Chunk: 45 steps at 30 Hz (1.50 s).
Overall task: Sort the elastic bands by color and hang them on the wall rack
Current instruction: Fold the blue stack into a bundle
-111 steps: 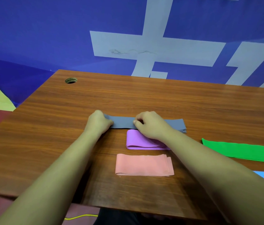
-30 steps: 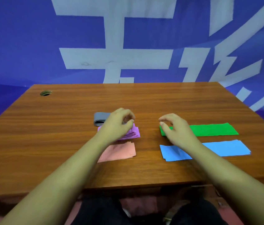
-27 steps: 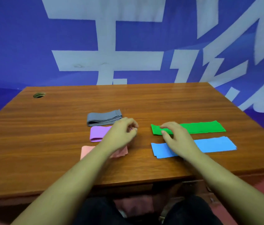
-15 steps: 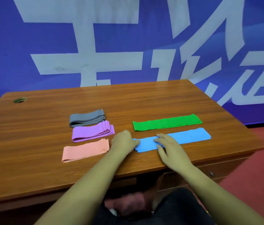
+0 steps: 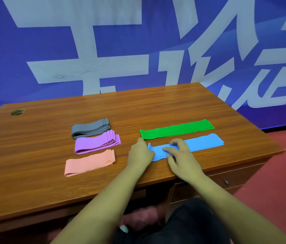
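Observation:
Five stacks of elastic bands lie on the wooden desk (image 5: 33, 155). On the left, folded stacks sit in a column: grey bands (image 5: 90, 128) at the back, purple bands (image 5: 96, 142) in the middle, pink bands (image 5: 89, 162) nearest. On the right lie unfolded green bands (image 5: 177, 129) and, nearer, blue bands (image 5: 202, 143). My left hand (image 5: 139, 154) grips the left end of the blue bands, which is lifted a little. My right hand (image 5: 181, 155) rests on the blue bands just right of it, fingers spread and pinching the fabric. No wall rack is in view.
A round cable hole (image 5: 17, 112) sits at the desk's far left corner. A blue wall with large white characters (image 5: 89, 67) stands behind the desk. Red floor (image 5: 279, 173) lies to the right. A drawer with a handle (image 5: 226, 182) is under the desk's right side.
Both hands left the grey and purple stacks and moved right to the blue bands. In the last half second my left hand took hold of the blue bands' left end and raised it slightly.

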Tool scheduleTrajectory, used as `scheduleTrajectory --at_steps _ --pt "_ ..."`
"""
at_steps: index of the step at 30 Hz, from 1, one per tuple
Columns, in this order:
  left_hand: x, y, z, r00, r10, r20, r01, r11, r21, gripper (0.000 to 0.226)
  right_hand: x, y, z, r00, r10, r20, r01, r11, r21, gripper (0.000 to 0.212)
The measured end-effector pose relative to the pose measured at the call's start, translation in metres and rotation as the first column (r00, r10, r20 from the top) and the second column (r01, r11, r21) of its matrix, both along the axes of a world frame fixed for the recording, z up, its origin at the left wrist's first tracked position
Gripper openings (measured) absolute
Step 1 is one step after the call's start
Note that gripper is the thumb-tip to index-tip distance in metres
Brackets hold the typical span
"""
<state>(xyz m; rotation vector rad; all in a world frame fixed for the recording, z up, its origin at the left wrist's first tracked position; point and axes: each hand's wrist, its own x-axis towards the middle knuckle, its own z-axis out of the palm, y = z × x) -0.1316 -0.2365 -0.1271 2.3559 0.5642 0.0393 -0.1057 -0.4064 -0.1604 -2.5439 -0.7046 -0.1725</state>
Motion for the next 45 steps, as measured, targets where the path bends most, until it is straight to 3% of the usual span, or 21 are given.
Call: scheduleTrajectory --at_steps 4,8,11,14,16,18,20,22,25,26,28,30,33,35,40,43,45 --pt "-0.004 0.017 0.004 0.998 0.018 0.054 -0.007 0.981 -0.193 0.02 -0.006 0.006 0.004 0.998 0.057 0.005 -0.057 0.998 -0.024 0.037" --pt "-0.013 0.042 0.018 0.989 0.055 0.14 -0.023 0.974 -0.224 0.021 -0.023 0.033 0.006 0.993 0.114 -0.028 -0.112 0.992 0.064 0.037" --pt "-0.021 0.06 0.029 0.982 0.053 0.182 -0.018 0.982 -0.189 0.018 -0.03 0.06 0.02 0.966 0.085 -0.243 -0.029 0.973 0.227 0.034" --pt "-0.03 0.07 0.034 0.965 0.039 0.259 -0.001 0.99 -0.142 0.02 -0.025 0.077 0.043 0.826 0.103 -0.554 0.14 0.915 0.379 0.045" --pt "-0.034 0.066 0.034 0.947 -0.014 0.32 0.057 0.991 -0.125 0.02 -0.019 0.084 0.054 0.66 0.209 -0.722 0.323 0.788 0.524 0.054" --pt "-0.034 0.055 0.031 0.933 -0.1 0.346 0.163 0.974 -0.158 0.025 -0.012 0.085 0.058 0.492 0.386 -0.78 0.481 0.627 0.613 0.061" --pt "-0.032 0.042 0.025 0.923 -0.176 0.343 0.267 0.933 -0.241 0.037 -0.003 0.08 0.059 0.4 0.513 -0.759 0.598 0.482 0.64 0.067" --pt "-0.028 0.036 0.022 0.918 -0.207 0.338 0.315 0.899 -0.305 0.051 0.005 0.069 0.059 0.384 0.543 -0.746 0.659 0.405 0.634 0.066" --pt "-0.026 0.036 0.017 0.884 -0.261 0.389 0.404 0.844 -0.353 0.043 0.006 0.05 0.062 0.363 0.566 -0.74 0.611 0.455 0.648 0.026" --pt "-0.026 0.037 0.015 0.866 -0.288 0.408 0.433 0.84 -0.327 0.038 0.006 0.046 0.062 0.362 0.556 -0.748 0.606 0.469 0.642 0.022" --pt "-0.026 0.039 0.009 0.83 -0.321 0.456 0.448 0.871 -0.2 0.038 0.009 0.039 0.059 0.375 0.521 -0.767 0.639 0.454 0.621 0.026" --pt "-0.022 0.04 -0.001 0.821 -0.343 0.457 0.414 0.908 -0.06 0.054 0.013 0.035 0.06 0.394 0.465 -0.793 0.665 0.451 0.595 0.03" --pt "-0.014 0.036 -0.016 0.844 -0.414 0.341 0.468 0.879 -0.091 0.086 0.017 0.029 0.068 0.413 0.417 -0.81 0.657 0.48 0.582 0.032" --pt "-0.011 0.03 -0.023 0.846 -0.424 0.322 0.492 0.854 -0.168 0.08 0.018 0.024 0.078 0.42 0.429 -0.8 0.649 0.474 0.595 0.03" --pt "-0.004 0.021 -0.028 0.829 -0.451 0.331 0.505 0.857 -0.099 0.051 0.024 0.001 0.093 0.474 0.391 -0.789 0.625 0.481 0.614 0.013" --pt "-0.001 0.021 -0.03 0.821 -0.479 0.311 0.522 0.85 -0.069 0.056 0.033 -0.017 0.085 0.542 0.263 -0.798 0.637 0.491 0.594 0.008" --pt "0.001 0.02 -0.031 0.797 -0.523 0.304 0.551 0.835 -0.009 0.066 0.034 -0.027 0.075 0.587 0.078 -0.806 0.628 0.584 0.514 0.011"
